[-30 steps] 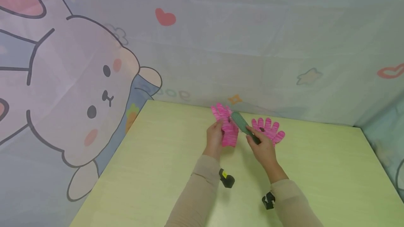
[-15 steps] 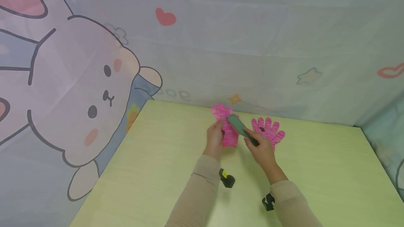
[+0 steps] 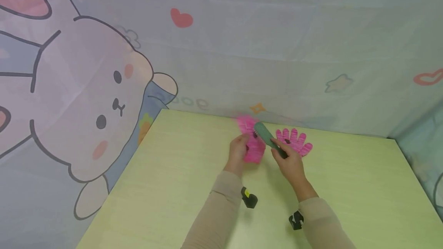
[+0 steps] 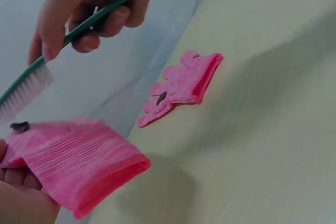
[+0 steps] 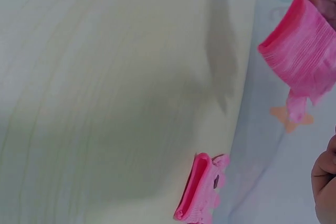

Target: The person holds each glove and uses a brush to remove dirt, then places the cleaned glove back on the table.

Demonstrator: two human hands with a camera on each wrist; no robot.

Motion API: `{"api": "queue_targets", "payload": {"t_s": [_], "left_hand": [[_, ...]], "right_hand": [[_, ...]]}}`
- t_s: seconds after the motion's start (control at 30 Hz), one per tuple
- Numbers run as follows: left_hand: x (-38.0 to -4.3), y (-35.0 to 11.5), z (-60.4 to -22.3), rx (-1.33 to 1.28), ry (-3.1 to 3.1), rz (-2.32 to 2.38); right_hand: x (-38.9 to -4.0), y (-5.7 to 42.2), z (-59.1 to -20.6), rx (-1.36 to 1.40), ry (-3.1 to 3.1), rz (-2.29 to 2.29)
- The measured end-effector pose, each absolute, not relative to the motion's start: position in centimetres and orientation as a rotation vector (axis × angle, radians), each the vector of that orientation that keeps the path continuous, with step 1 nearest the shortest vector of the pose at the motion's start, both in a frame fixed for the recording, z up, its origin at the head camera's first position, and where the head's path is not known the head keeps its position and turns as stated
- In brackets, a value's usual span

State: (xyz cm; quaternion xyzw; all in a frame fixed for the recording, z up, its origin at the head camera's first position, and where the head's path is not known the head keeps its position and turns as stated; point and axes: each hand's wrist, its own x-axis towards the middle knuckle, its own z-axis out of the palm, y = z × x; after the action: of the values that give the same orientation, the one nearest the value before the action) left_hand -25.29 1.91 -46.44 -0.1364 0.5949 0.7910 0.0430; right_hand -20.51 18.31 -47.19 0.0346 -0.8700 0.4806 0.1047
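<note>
My left hand (image 3: 238,149) grips a pink knitted glove (image 3: 255,151) by its side, up off the table near the back edge. The glove's ribbed cuff opening points toward me, and a dark spot marks its fabric. In my right hand (image 3: 290,161) is a green brush (image 3: 264,134), pinched by the handle. White bristles (image 4: 26,93) face down, just above the dark spot (image 4: 20,126) in the left wrist view. A second pink glove (image 3: 295,141) lies on the table behind my right hand, fingers spread and with a dark spot too.
The pale yellow-green table (image 3: 166,187) runs back to a cloth backdrop (image 3: 277,49) printed with a rabbit, hearts and stars. Black devices (image 3: 249,198) sit at both wrists, beside the beige sleeves.
The brush swept down and left over the glove, then went back up and right, bristles now showing. The held glove has shifted slightly right and its fingers blur. The second glove stays put.
</note>
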Motion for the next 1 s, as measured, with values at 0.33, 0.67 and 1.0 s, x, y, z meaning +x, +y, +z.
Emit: {"api": "queue_targets", "payload": {"t_s": [0.33, 0.67, 1.0], "left_hand": [[-24.92, 2.18, -46.23, -0.439, 1.700, 2.523], [-25.07, 1.88, -46.46, -0.488, 1.693, 2.523], [-25.05, 2.11, -46.84, -0.476, 1.706, 2.512]], "right_hand": [[-20.42, 18.23, -47.57, 0.171, -2.592, 1.393], [-20.15, 18.36, -47.70, 0.204, -2.588, 1.386], [-20.21, 18.39, -47.98, 0.175, -2.555, 1.405]]}}
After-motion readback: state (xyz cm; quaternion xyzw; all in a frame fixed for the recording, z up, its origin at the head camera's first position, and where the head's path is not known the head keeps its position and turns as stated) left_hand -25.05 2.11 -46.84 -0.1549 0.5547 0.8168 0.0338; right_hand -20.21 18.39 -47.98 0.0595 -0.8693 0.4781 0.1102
